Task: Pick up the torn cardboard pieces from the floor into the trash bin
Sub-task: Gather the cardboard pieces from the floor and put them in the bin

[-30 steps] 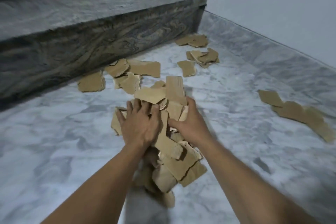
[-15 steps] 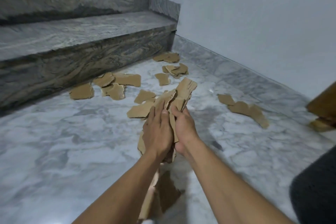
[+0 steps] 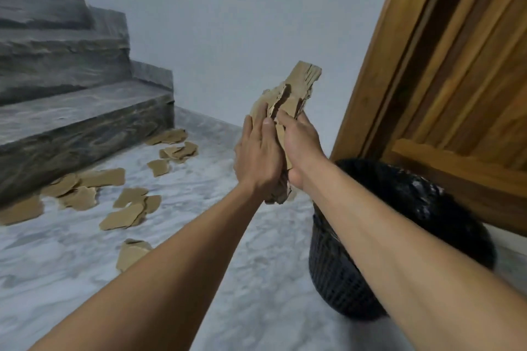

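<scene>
A thick bundle of torn brown cardboard pieces (image 3: 296, 88) is pressed upright between my palms, raised above the floor. My left hand (image 3: 256, 157) clamps it from the left and my right hand (image 3: 301, 145) from the right. The black mesh trash bin (image 3: 336, 271) lined with a black bag stands on the floor below and to the right of the bundle, partly hidden by my right forearm. Several more cardboard pieces (image 3: 125, 215) lie scattered on the marble floor at the left, near the stair.
Dark marble stairs (image 3: 71, 122) rise at the left. A wooden door and frame (image 3: 445, 80) stand at the right behind the bin. A pale wall (image 3: 228, 23) is straight ahead. The white marble floor (image 3: 256, 279) runs between stairs and bin.
Both hands have lifted the cardboard bundle off the floor and swung it right toward the bin. My view has turned right, so the bin and the door now show.
</scene>
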The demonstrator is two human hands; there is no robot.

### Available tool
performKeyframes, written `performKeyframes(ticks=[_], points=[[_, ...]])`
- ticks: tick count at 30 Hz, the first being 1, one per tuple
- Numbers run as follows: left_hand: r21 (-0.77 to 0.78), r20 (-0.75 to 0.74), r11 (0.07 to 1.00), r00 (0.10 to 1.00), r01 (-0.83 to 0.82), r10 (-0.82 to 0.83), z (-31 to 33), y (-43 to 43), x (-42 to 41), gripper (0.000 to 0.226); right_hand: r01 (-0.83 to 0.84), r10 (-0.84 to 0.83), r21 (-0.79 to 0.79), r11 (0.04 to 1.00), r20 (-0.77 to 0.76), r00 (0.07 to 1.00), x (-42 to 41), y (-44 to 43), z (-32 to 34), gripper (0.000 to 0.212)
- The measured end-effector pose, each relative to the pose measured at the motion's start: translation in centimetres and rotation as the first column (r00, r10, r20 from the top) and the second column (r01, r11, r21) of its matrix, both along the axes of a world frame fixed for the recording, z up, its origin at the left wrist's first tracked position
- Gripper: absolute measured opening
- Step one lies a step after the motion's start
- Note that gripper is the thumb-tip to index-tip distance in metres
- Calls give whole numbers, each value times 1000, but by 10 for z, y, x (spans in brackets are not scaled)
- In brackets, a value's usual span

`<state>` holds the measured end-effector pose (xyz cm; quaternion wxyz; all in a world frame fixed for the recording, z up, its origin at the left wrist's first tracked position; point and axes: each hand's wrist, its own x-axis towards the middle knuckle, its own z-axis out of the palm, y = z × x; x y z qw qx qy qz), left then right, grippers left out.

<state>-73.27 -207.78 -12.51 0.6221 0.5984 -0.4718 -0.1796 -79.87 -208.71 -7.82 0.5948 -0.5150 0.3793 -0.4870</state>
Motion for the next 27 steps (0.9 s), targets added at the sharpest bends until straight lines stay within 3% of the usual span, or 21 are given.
performKeyframes(ticks=[3,6,9,12,14,17,22,25,27], points=[[-18,17,995,995,94,-93,28,-10,-63,52,139,-142,-44,989,-85,986,-60,-6,26,21],[-20,-9,982,982,188,-188,40,-18,-122,51,276,-281,-60,959,-120,952,-114,-12,35,48],[78,-1,963,966,257,-257,36,-26,-167,60,362,-363,-34,931,-174,916,-160,-14,32,45],[308,71,905,941,294,-330,23,-30,-193,55,405,-363,86,910,-302,881,-197,-10,23,26],[370,43,858,916,357,-399,14,-31,-196,59,442,-333,141,886,-470,818,-215,-4,15,13],[379,51,833,889,404,-454,9,-25,-193,57,497,-311,151,855,-619,722,-233,1,6,32],[228,184,936,932,267,-311,16,-2,-151,46,458,-338,-24,889,-710,618,-219,5,16,43],[215,279,969,944,118,-177,7,16,-107,42,329,-321,-139,934,-732,601,-182,10,16,33],[234,321,972,940,39,-115,-10,33,-71,42,239,-296,-188,953,-756,583,-150,14,10,46]])
